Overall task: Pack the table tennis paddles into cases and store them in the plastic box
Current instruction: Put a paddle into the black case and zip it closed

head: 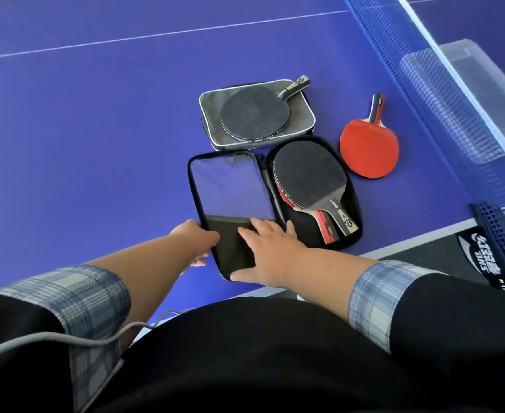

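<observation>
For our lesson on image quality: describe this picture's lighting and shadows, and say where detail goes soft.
Head view: soft, even light, only faint shadows beside the red paddle and black case; the plastic box, seen through the net, looks hazy; the top left corner is smeared dark.

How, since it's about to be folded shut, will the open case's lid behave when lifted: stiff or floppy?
Probably fairly stiff: the lid lies flat with a crisp, even rim. Likely light, as nothing sits in it. The two paddles stacked loose in the other half might slide if the case tilts.
</observation>
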Motion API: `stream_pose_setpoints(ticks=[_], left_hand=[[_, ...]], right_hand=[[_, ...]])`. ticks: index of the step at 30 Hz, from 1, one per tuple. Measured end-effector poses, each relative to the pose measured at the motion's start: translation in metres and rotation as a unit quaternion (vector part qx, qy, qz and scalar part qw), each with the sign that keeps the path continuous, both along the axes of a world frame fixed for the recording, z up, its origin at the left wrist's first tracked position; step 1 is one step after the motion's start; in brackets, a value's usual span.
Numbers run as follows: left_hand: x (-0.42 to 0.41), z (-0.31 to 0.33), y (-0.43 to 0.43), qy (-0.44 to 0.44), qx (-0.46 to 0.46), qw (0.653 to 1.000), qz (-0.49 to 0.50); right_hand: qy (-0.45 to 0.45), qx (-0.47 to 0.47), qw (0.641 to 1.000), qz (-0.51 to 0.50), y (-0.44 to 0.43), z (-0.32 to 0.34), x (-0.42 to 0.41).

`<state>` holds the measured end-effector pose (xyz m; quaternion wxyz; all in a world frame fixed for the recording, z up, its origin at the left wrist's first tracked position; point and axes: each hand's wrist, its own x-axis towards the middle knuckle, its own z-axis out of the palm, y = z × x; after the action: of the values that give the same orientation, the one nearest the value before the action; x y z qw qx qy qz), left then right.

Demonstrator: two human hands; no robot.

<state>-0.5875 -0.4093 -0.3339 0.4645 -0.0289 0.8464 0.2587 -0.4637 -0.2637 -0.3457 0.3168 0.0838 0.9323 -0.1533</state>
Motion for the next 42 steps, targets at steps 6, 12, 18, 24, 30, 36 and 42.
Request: stream_pose_setpoints(ticks=[6, 12, 18, 24, 30, 36, 42], left_hand=[[0.003, 0.043, 0.019, 0.001, 0.169, 0.985, -0.029], [0.015, 0.067, 0.068, 0.016, 0.234, 0.966, -0.108], [0.038, 0.064, 0.119, 0.059, 0.235, 0.942, -0.23], [0.047, 0.045, 0.162, 0.153, 0.163, 0.881, -0.417], [0.061, 0.025, 0.19, 0.151, 0.086, 0.839, -0.516], [0.081, 0.007, 0.194, 0.197, -0.02, 0.781, -0.592], [0.091, 0.009, 0.192, 0.223, -0.023, 0.783, -0.58]], right_hand=[[0.167, -0.224, 0.948, -0.151, -0.008, 0.047, -0.016], [0.195, -0.254, 0.895, -0.312, 0.021, 0.073, 0.006], [0.209, -0.168, 0.888, -0.374, 0.067, 0.085, 0.036], [0.214, -0.168, 0.85, -0.45, 0.126, 0.069, 0.061], [0.2, -0.181, 0.816, -0.511, 0.165, 0.032, 0.074], [0.123, -0.18, 0.815, -0.537, 0.19, 0.001, 0.069], [0.078, -0.192, 0.844, -0.495, 0.212, -0.009, 0.057]])
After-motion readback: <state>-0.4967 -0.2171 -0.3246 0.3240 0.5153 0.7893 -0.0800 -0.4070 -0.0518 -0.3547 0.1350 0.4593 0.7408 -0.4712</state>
